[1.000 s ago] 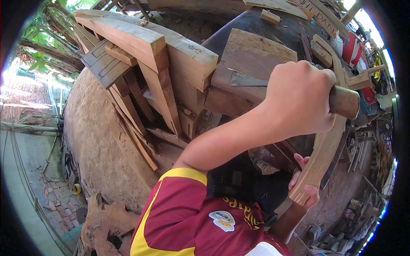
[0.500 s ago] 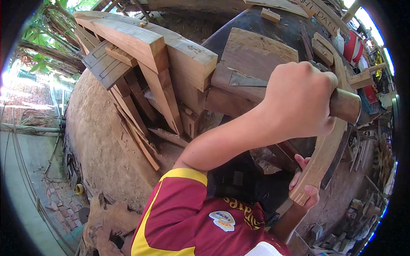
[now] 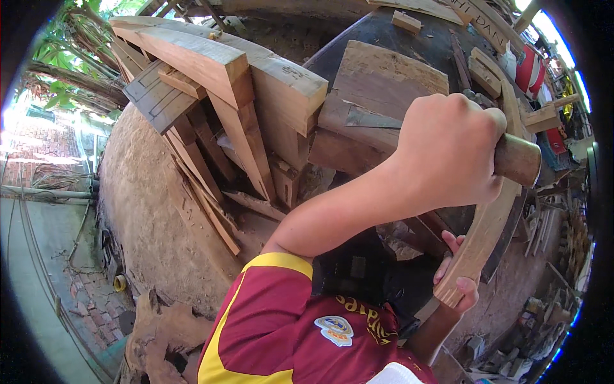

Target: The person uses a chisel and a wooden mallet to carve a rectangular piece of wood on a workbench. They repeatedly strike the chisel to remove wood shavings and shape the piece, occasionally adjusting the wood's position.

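My left hand [image 3: 448, 150] is a closed fist around a round wooden tool handle [image 3: 519, 159], whose butt end sticks out to the right. The tool's working part is hidden behind the fist. Beneath it runs a long curved piece of pale wood [image 3: 481, 237], which reaches from the far bench toward me. At the near end of that wood, my right hand [image 3: 469, 296] grips it, with the thumb on one side and fingers on the other. Just left of my fist, a thick wooden block [image 3: 390, 73] with a rough top lies on the dark bench [image 3: 368, 35].
Large curved timbers [image 3: 281, 73] lean together at the left, with a slatted board [image 3: 160, 96] wedged among them. A small wood offcut [image 3: 406, 22] sits on the bench. Scrap wood [image 3: 511, 358] litters the lower right. A gnarled wood stump [image 3: 160, 339] stands at the lower left.
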{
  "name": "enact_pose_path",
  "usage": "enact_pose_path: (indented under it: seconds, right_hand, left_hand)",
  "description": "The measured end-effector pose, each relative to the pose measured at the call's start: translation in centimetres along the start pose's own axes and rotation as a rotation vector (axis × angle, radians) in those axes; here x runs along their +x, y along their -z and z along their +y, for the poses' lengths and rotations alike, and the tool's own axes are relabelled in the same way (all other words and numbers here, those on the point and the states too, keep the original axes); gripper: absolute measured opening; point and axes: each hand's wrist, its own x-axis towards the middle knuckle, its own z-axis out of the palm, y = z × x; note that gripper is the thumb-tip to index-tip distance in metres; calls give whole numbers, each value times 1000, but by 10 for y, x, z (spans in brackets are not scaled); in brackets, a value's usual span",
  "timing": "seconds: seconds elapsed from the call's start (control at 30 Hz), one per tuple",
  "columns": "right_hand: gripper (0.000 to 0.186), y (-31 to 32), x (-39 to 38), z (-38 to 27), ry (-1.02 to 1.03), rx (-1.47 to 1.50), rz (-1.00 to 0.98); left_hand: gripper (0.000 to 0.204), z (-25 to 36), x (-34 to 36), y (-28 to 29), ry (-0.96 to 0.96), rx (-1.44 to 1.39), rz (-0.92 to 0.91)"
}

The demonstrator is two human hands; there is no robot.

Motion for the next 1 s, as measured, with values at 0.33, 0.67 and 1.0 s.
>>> enact_pose_path:
  seconds: [0.33, 0.67, 1.0]
  right_hand:
    - [84, 1, -1, 0, 16, -19, 11]
    - [86, -1, -3, -29, 140, -227, 11]
    - [87, -15, 17, -95, 874, -663, 682]
  left_hand:
    - [24, 0, 1, 0, -24, -38, 56]
    - [20, -4, 4, 1, 36, -144, 156]
    - [19, -3, 8, 3, 77, -97, 162]
